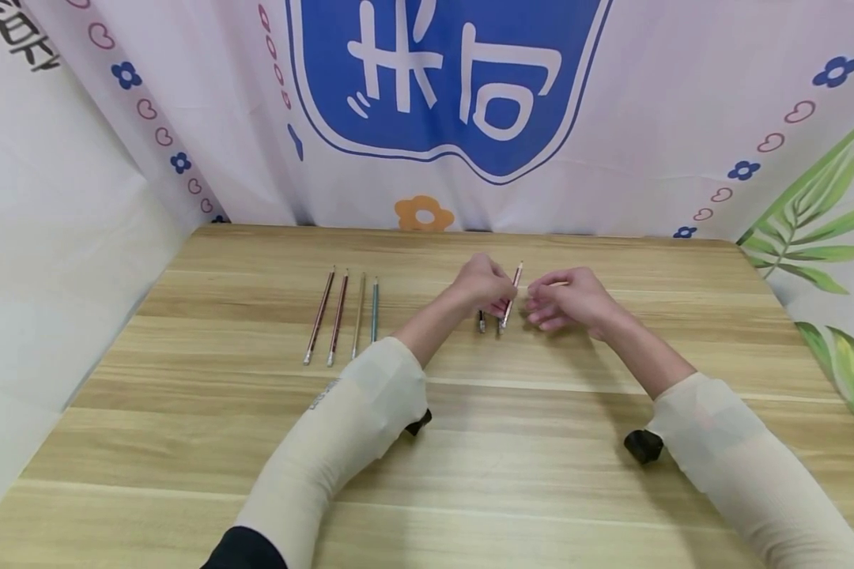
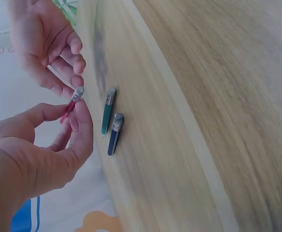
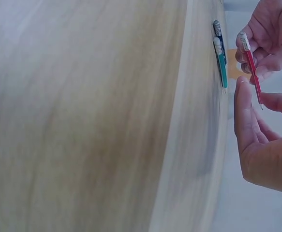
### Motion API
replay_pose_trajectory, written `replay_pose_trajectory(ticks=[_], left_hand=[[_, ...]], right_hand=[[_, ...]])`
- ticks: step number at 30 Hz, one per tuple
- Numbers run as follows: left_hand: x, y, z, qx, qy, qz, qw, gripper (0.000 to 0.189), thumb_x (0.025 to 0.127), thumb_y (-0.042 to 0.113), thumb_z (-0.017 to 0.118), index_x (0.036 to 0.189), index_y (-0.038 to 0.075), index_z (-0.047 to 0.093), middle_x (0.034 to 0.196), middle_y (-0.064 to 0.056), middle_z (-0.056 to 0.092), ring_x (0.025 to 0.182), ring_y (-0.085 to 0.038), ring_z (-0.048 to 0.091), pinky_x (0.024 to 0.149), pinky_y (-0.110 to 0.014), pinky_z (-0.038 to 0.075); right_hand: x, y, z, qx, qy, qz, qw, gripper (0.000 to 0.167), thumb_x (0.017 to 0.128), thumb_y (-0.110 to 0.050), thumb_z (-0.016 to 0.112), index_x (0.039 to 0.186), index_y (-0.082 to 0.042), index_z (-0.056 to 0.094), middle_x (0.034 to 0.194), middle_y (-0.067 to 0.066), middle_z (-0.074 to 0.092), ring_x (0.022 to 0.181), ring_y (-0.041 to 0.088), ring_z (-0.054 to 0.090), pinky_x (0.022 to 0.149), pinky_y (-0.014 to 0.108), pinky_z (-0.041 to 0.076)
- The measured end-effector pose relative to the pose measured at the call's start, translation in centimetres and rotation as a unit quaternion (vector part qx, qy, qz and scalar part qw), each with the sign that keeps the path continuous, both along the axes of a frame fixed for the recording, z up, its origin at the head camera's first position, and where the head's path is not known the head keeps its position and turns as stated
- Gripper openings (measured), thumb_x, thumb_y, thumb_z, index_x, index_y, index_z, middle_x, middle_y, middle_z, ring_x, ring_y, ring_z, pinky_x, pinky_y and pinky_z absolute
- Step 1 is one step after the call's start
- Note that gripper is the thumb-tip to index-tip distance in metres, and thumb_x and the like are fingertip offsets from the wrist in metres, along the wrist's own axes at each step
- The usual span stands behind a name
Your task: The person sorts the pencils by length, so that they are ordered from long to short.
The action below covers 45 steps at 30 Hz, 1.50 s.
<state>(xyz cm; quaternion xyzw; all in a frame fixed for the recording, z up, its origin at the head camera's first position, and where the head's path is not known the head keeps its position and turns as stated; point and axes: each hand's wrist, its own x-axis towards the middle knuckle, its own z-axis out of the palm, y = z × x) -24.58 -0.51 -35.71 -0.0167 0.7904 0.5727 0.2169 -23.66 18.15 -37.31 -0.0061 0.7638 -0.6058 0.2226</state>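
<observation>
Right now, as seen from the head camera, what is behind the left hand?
A blue pencil and a green pencil lie on the table there. Their eraser ends show; the rest cannot be seen past the left hand.

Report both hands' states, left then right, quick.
Left hand: closed, holding a slim red pencil with a silvery eraser end.
Right hand: open, holding nothing, close beside that pencil.

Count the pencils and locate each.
7: on the table's left, two maroon pencils, a gold pencil, a teal pencil; in the left hand, a red pencil; nearby, a green pencil, a navy pencil. More may be hidden.
</observation>
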Motion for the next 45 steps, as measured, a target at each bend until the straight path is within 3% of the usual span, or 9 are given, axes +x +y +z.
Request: replay_pose_trajectory(ticks=[5,9,20,29,38,45], left_hand=[[-0.3,-0.6,-0.2,0.042,-0.032,-0.003,0.9986,0.01,0.093,-0.011,0.063,0.103,-0.011,0.063,0.077,-0.013,0.062,0.064,-0.02,0.061,0.063,-0.027,0.063],[-0.3,-0.9,0.0,0.046,-0.044,0.004,0.998,0.012,0.094,-0.01,0.063,0.106,-0.011,0.064,0.081,-0.015,0.063,0.067,-0.022,0.062,0.066,-0.029,0.064],[-0.3,-2.1,0.0,0.047,-0.052,0.004,0.9975,0.012,0.094,-0.011,0.062,0.106,-0.01,0.063,0.081,-0.014,0.063,0.067,-0.021,0.062,0.075,-0.034,0.065],[-0.1,-3.2,0.2,0.052,-0.056,0.0,0.9971,0.026,0.097,-0.01,0.06,0.122,-0.016,0.059,0.091,-0.018,0.063,0.07,-0.022,0.062,0.067,-0.028,0.064],[0.1,-4.8,0.1,0.041,-0.052,0.021,0.9976,0.02,0.096,-0.011,0.06,0.116,-0.014,0.061,0.09,-0.02,0.063,0.068,-0.022,0.062,0.063,-0.027,0.062],[0.3,-6.4,0.1,0.032,-0.04,0.045,0.9977,0.014,0.096,-0.009,0.062,0.11,-0.012,0.063,0.088,-0.017,0.064,0.067,-0.021,0.061,0.063,-0.027,0.062]], right_hand=[[0.0,-0.2,0.0,-0.007,0.005,0.008,0.9999,0.037,0.105,-0.006,0.055,0.134,0.016,0.052,0.097,0.013,0.076,0.072,0.013,0.074,0.065,0.027,0.065],[0.0,-0.5,0.0,-0.008,0.004,0.011,0.9999,0.037,0.105,-0.006,0.055,0.135,0.015,0.052,0.096,0.012,0.077,0.073,0.013,0.074,0.065,0.027,0.065],[-0.3,-1.6,-0.2,-0.005,0.01,0.019,0.9998,0.037,0.105,-0.007,0.058,0.134,0.016,0.053,0.099,0.015,0.077,0.072,0.014,0.075,0.064,0.026,0.064],[-0.3,-2.2,-0.2,-0.009,0.01,0.021,0.9997,0.036,0.105,-0.007,0.057,0.134,0.015,0.054,0.096,0.013,0.076,0.072,0.014,0.074,0.063,0.026,0.064],[-0.5,-2.6,-0.5,-0.002,0.006,0.012,0.9999,0.034,0.104,-0.005,0.059,0.132,0.014,0.056,0.094,0.011,0.076,0.07,0.014,0.074,0.062,0.025,0.063],[-0.7,-3.2,-0.6,0.028,0.015,0.008,0.9994,0.033,0.102,-0.003,0.061,0.13,0.015,0.056,0.096,0.018,0.073,0.069,0.015,0.072,0.06,0.025,0.063]])
